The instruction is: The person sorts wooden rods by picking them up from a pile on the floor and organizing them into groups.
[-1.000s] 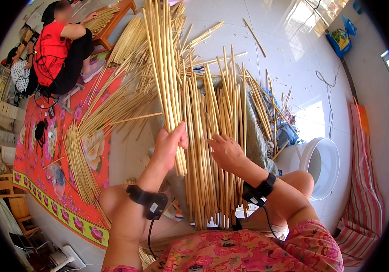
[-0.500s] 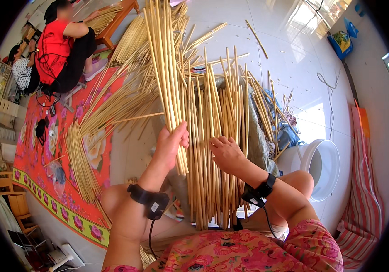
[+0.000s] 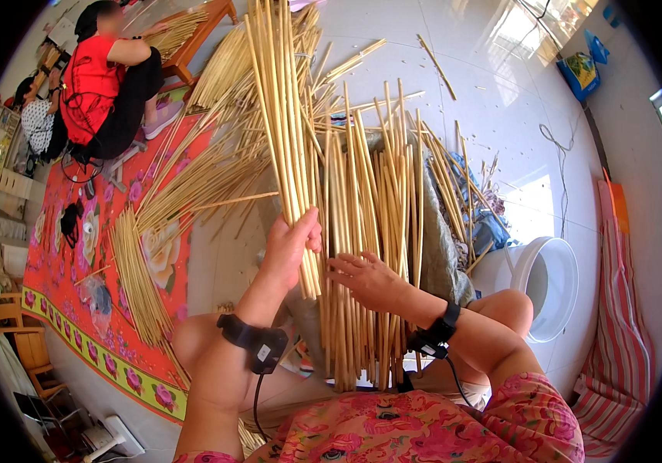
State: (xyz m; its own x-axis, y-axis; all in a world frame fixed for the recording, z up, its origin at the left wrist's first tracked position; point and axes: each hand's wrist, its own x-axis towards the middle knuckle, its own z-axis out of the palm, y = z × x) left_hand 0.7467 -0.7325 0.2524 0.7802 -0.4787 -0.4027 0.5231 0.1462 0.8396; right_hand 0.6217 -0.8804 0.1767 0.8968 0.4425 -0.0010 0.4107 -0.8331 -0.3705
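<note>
My left hand (image 3: 291, 245) is closed round a bundle of long, thin, straw-coloured sticks (image 3: 281, 147), which it holds up, tilted slightly left at the top. A wide layer of similar sticks (image 3: 369, 339) lies across my lap, pointing away from me. On this layer rests my right hand (image 3: 366, 279), its fingers stretched out to the left over the sticks nearest the held bundle. The undersides of its fingertips are hidden. Grey-green sheeting (image 3: 443, 239) shows beneath and beside the layer.
More sticks lie in heaps (image 3: 223, 185) ahead and on the red floral mat (image 3: 76, 285) at left. A white bucket (image 3: 551, 289) lies tipped at right, near blue cloth (image 3: 488, 231). A person in red (image 3: 92, 77) sits at far left by a wooden bench (image 3: 192, 46), another person (image 3: 38, 116) beyond.
My right hand has shifted left and slightly nearer me across the sticks, its fingers straightening out. My left hand and its bundle have hardly moved.
</note>
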